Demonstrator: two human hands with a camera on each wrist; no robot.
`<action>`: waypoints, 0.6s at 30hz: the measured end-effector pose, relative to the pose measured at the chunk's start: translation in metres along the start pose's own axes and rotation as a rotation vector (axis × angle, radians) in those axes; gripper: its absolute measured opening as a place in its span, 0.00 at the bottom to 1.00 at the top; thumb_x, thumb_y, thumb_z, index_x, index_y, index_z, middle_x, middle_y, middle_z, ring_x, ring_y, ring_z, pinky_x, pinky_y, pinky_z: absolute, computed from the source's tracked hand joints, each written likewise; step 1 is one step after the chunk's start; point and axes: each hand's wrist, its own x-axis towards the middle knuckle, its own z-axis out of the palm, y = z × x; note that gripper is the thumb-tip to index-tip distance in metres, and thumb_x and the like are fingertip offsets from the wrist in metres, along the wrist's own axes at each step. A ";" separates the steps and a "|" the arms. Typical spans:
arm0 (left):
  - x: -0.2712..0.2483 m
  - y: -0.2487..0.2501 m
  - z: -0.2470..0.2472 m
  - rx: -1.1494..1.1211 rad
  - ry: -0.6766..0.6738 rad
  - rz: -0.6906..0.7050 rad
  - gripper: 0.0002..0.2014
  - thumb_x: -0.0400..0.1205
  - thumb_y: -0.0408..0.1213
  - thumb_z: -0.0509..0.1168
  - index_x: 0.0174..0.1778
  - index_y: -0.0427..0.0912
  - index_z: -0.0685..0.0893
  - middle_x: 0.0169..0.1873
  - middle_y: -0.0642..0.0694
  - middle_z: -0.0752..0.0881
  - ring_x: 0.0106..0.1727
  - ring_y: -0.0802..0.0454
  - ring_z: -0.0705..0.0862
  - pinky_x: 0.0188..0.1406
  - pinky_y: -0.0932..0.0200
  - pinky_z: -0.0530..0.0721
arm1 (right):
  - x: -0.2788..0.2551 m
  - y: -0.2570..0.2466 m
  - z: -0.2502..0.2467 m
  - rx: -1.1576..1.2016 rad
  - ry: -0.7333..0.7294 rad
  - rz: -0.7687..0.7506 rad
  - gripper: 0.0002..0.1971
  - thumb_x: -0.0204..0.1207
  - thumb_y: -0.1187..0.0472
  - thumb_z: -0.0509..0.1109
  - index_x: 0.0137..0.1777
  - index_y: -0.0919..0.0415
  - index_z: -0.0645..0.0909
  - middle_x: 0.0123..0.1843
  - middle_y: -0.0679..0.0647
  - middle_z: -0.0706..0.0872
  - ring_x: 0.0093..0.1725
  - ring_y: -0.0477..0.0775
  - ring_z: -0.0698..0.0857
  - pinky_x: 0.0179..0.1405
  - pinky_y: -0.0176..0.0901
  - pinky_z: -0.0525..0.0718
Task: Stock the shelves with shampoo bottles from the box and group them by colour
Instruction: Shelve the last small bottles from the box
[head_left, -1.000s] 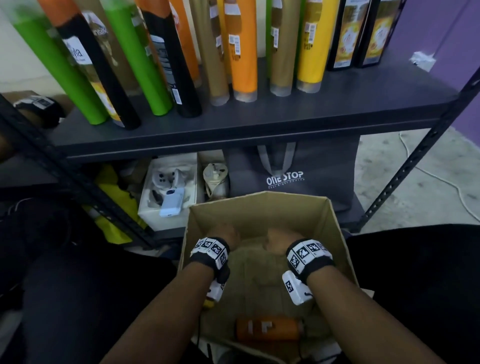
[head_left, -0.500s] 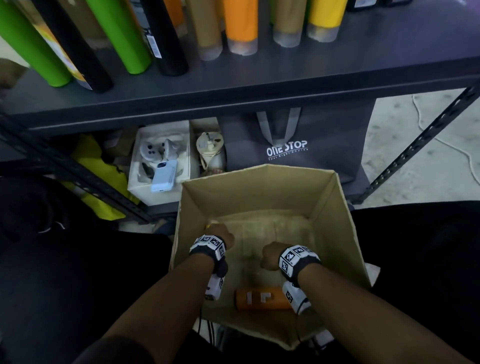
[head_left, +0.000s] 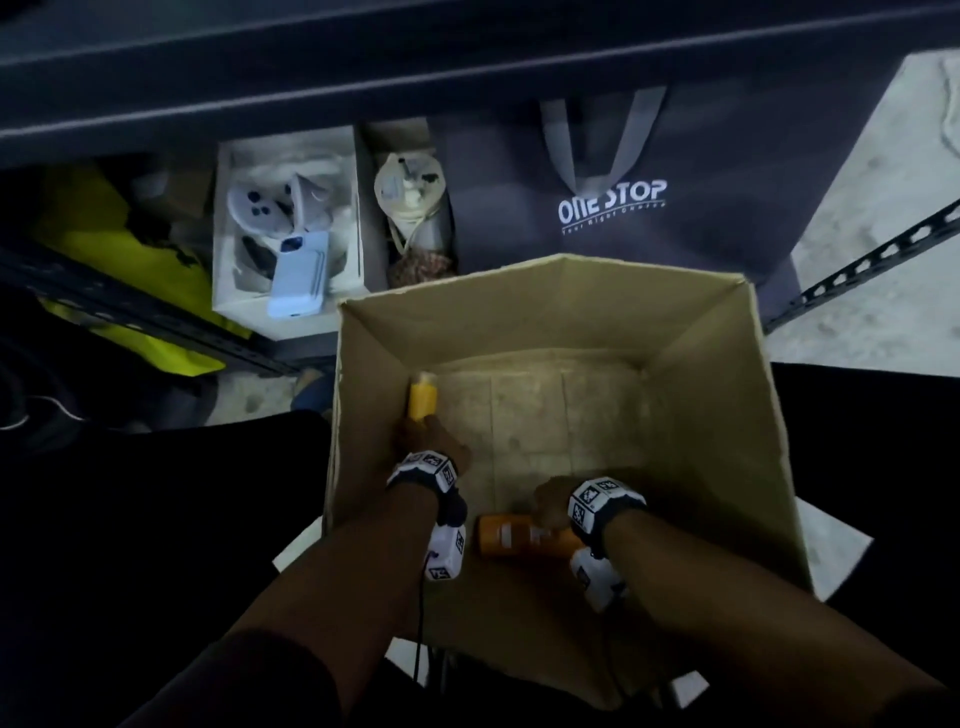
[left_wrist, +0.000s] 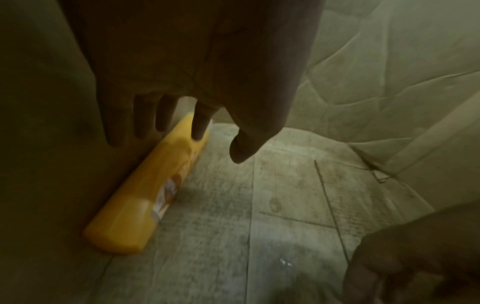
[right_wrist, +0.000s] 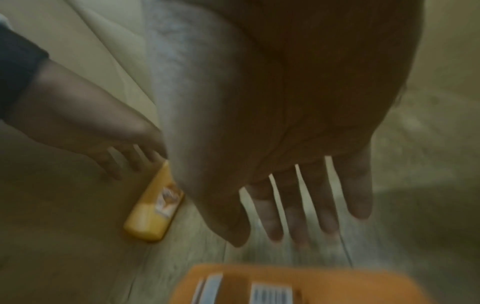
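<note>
An open cardboard box (head_left: 717, 395) holds two lying bottles. A yellow shampoo bottle (head_left: 423, 401) (left_wrist: 145, 197) (right_wrist: 153, 214) lies along the box's left wall. My left hand (head_left: 423, 441) (left_wrist: 218, 148) reaches over it with straight fingers, the index fingertip (left_wrist: 198, 133) touching its upper part and the thumb apart. An orange bottle (head_left: 519, 535) (right_wrist: 298, 286) with a barcode label lies across the near end of the box. My right hand (head_left: 550, 501) (right_wrist: 270, 240) hovers just above it, fingers spread and straight, holding nothing.
The dark grey shelf edge (head_left: 467, 67) runs across the top. Below it stand a grey "ONE STOP" bag (head_left: 613, 202), a white box (head_left: 228, 291) of controllers with a pale blue device, and a yellow bag (head_left: 104, 234). Slotted shelf uprights (head_left: 857, 270) flank the box.
My view has tipped down, so the shelved bottles have left the picture. Both hands sank deeper into the box, the left onto the yellow bottle, the right back over the orange one.
</note>
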 end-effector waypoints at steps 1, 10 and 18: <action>0.008 -0.001 0.004 -0.046 -0.017 -0.026 0.45 0.90 0.56 0.58 0.90 0.34 0.40 0.88 0.28 0.39 0.88 0.26 0.48 0.85 0.34 0.60 | 0.000 0.000 0.002 -0.007 -0.039 0.009 0.24 0.87 0.52 0.68 0.81 0.58 0.75 0.74 0.61 0.83 0.68 0.65 0.85 0.68 0.59 0.86; 0.037 -0.004 0.018 -0.316 0.091 -0.066 0.43 0.87 0.44 0.65 0.91 0.40 0.46 0.88 0.33 0.52 0.86 0.30 0.60 0.81 0.34 0.67 | 0.009 0.008 0.002 0.063 0.052 -0.199 0.25 0.86 0.50 0.67 0.82 0.51 0.75 0.80 0.59 0.77 0.76 0.63 0.79 0.76 0.56 0.78; 0.041 -0.016 0.038 -0.260 -0.073 -0.049 0.24 0.87 0.55 0.62 0.67 0.38 0.84 0.59 0.37 0.88 0.57 0.35 0.88 0.48 0.50 0.85 | 0.024 0.010 0.002 0.055 0.075 -0.239 0.22 0.90 0.61 0.62 0.82 0.53 0.75 0.82 0.60 0.76 0.79 0.61 0.78 0.79 0.56 0.74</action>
